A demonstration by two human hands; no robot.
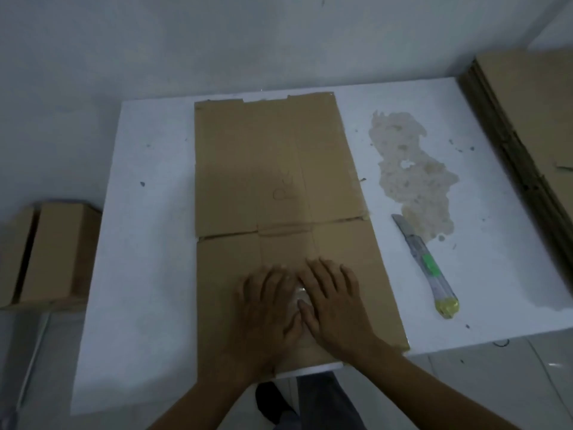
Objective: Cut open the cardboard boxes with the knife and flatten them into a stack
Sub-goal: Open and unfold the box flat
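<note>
White table (148,243) | your left hand (266,308) and right hand (333,301) press flat, fingers straight, on flattened box (273,169) | knife (424,265) right of your right hand.

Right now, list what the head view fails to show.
Head view:
Cardboard stack: cut off by right edge, sheet count unclear.
Assembled boxes: cut off by left edge.
Flattened box: left hand and right hand cover part of its taped seam.
Utility knife: markings blurred.

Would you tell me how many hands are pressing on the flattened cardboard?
2: the left hand and the right hand lie flat side by side on the near end of the cardboard.
</note>
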